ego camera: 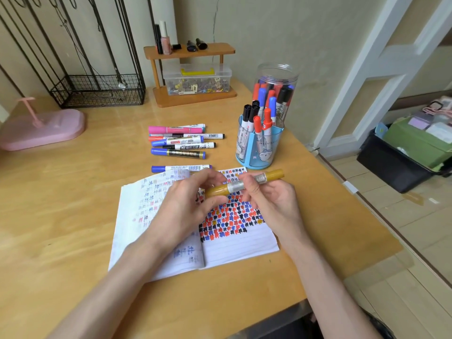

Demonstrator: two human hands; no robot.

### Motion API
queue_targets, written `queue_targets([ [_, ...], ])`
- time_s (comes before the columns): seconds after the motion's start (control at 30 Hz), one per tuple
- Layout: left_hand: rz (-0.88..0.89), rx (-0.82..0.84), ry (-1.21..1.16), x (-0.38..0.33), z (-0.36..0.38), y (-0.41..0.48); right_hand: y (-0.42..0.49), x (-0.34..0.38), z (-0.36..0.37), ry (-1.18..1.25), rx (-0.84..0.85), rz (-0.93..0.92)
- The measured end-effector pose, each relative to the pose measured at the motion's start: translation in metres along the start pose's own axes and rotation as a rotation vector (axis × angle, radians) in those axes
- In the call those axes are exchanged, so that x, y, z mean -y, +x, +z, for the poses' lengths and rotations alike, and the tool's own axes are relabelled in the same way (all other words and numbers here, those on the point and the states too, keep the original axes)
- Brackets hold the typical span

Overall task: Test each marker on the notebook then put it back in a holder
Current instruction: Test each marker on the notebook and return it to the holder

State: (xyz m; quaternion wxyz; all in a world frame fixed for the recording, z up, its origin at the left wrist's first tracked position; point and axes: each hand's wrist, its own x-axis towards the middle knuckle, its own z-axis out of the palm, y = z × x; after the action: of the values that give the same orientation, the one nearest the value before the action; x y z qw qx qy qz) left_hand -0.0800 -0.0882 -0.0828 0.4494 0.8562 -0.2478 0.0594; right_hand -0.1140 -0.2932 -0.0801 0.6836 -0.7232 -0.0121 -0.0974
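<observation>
Both hands hold one gold marker level above the open notebook. My left hand pinches its gold cap end, and my right hand grips the silver-banded barrel. Rows of red, blue, black and gold test marks fill the notebook's right page. Behind it stands a blue holder with red and black markers, and a clear jar with more markers. Several loose markers lie on the table behind the notebook, one blue-capped marker closest to it.
A wooden shelf with a clear box of clips stands at the back. A pink stand and a wire basket are at the back left. The table's right edge drops to the floor, where a black bin sits.
</observation>
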Motion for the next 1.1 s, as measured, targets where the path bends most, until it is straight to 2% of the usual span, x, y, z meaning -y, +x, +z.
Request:
queue_targets([
  [0.2, 0.075, 0.039, 0.052, -0.005, 0.005, -0.004, -0.003, 0.002, 0.000, -0.011, 0.010, 0.014],
  [0.33, 0.195, 0.059, 0.245, -0.007, 0.007, -0.008, -0.003, 0.003, 0.005, 0.011, -0.007, 0.002],
  [0.43, 0.247, 0.110, 0.257, -0.010, 0.009, -0.009, -0.003, 0.002, 0.002, 0.008, -0.030, -0.003],
  [0.6, 0.125, 0.232, 0.057, -0.008, 0.001, -0.005, -0.003, 0.003, -0.005, 0.046, -0.025, -0.012],
  [0.7, 0.030, 0.255, -0.045, 0.006, -0.018, -0.009, 0.004, 0.008, -0.028, 0.242, -0.230, 0.037],
  [0.77, 0.006, 0.217, -0.085, 0.010, -0.027, -0.009, 0.005, 0.007, -0.038, 0.218, -0.306, 0.063],
  [0.83, 0.004, 0.193, -0.090, 0.009, -0.027, -0.007, 0.001, 0.004, -0.034, 0.130, -0.275, 0.100],
  [1.0, -0.002, 0.138, -0.020, 0.008, -0.015, -0.010, -0.014, 0.008, -0.028, 0.031, -0.070, 0.211],
  [1.1, 0.014, 0.109, 0.019, 0.004, -0.013, -0.010, -0.023, 0.012, -0.033, -0.009, -0.029, 0.245],
])
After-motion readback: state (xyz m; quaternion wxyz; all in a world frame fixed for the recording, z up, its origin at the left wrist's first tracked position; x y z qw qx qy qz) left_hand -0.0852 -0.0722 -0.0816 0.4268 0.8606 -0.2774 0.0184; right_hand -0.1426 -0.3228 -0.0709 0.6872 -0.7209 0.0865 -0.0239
